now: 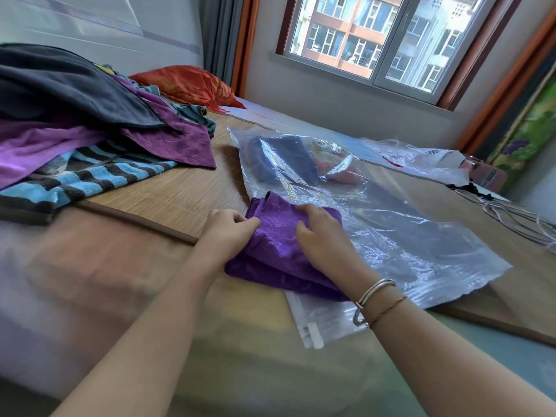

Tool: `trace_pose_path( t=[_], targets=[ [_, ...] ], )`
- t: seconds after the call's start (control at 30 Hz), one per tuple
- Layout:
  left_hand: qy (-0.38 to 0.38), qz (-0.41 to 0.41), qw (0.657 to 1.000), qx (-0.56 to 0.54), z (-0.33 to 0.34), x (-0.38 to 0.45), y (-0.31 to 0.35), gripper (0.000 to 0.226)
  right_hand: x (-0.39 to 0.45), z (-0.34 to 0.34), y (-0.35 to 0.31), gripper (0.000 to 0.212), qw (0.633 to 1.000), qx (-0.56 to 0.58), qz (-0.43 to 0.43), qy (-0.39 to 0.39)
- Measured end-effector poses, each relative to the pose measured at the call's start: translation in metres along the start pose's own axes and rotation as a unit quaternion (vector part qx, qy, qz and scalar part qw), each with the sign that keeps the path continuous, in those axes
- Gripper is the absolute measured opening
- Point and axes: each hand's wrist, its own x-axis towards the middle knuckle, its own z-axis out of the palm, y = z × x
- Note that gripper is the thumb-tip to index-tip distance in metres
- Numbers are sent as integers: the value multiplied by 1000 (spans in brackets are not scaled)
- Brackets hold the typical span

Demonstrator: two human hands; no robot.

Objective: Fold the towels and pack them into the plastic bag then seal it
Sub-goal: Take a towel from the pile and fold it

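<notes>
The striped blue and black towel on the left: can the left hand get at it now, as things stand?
Probably yes, but not at once. Nothing lies between the left hand and the striped towel, only bare mat. However, that hand now pinches the purple towel and must release it first.

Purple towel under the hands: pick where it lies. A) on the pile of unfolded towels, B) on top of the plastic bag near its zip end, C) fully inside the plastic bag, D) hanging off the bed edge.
B: the folded purple towel lies on the outside of the clear plastic bag, close to its zip end, with the left hand and right hand gripping it.
</notes>
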Motion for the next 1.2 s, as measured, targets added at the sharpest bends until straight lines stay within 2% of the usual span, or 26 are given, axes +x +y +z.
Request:
trace_pose_path(
  t=[0.1,0.23,0.3,0.4,0.47,0.5,0.57,0.6,0.7,0.73,0.8,0.83,0.87,0.93,1.0,1.13,1.2],
  targets=[
    [2,-5,1000,16,-3,2,-2,29,6,1,-4,42,999,-44,-2,-2],
    [28,21,995,91,-5,-7,-2,16,1,21,2,57,980,-147,20,-131],
    [38,35,991,121,-3,-11,0,19,-5,30,5,59,972,-189,17,-140],
    [40,32,992,115,0,-13,4,35,-5,31,6,59,976,-176,13,-131],
    [12,1,995,103,1,-11,11,58,-6,25,8,58,990,-118,9,-77],
    [-16,-14,994,104,0,-11,16,60,-8,20,9,55,997,-80,13,-20],
    [-66,-26,992,101,-2,-14,26,37,-13,8,13,47,996,-31,49,74],
    [-81,-31,992,90,-2,-19,31,32,-14,3,19,48,993,-5,87,83],
    [-114,-30,990,70,0,-32,37,24,-18,-12,37,55,962,136,237,19],
    [-121,-33,991,47,3,-35,36,29,-21,-18,41,45,937,222,271,12],
    [-120,-30,992,-1,8,-37,30,50,-28,-30,47,10,880,366,301,9],
    [-121,-29,992,-17,9,-40,29,48,-33,-38,49,10,855,411,316,-3],
    [-123,-24,992,-33,10,-48,31,36,-37,-45,50,14,829,453,327,-20],
    [-120,-5,991,-61,11,-65,40,8,-44,-59,53,7,768,533,349,-57],
    [-116,14,990,-81,14,-76,48,13,-51,-72,55,13,727,581,353,-92],
    [-148,22,979,-141,23,-105,71,15,-69,-98,59,12,748,580,304,-109],
    [-180,27,968,-171,30,-118,81,14,-80,-114,65,11,760,584,274,-83]
  ],
)
